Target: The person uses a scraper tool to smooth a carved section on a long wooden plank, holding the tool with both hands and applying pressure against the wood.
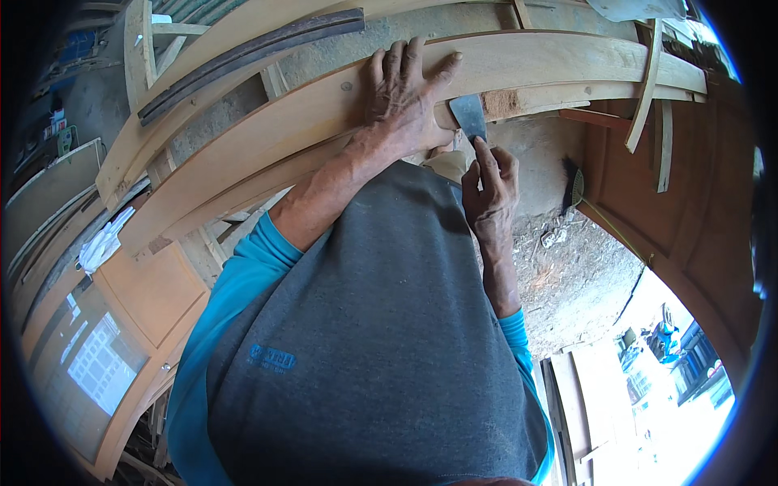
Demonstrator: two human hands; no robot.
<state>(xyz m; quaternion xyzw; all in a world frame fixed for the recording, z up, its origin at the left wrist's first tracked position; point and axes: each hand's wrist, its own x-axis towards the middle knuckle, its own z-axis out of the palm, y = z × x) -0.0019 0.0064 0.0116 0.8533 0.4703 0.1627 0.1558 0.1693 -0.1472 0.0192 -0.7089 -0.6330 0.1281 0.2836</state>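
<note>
The left hand lay flat and spread on the upper face of a long wooden plank, grasping nothing and only pressing down. The right hand, just below the plank's near edge, pinched the lower part of a flat metal scraper between thumb and fingers. The blade of the scraper pointed up, away from the person, with its long axis nearly square to the plank, and its wide end lay against the plank's near edge, beside a patch of brown filler. The blade looked thin, light and a little springy, so it seemed best held low, near the handle, as it was here. The plank looked heavy and stiff; its long axis ran from left to right. A small brush lay on the ground, to the right below the plank.
</note>
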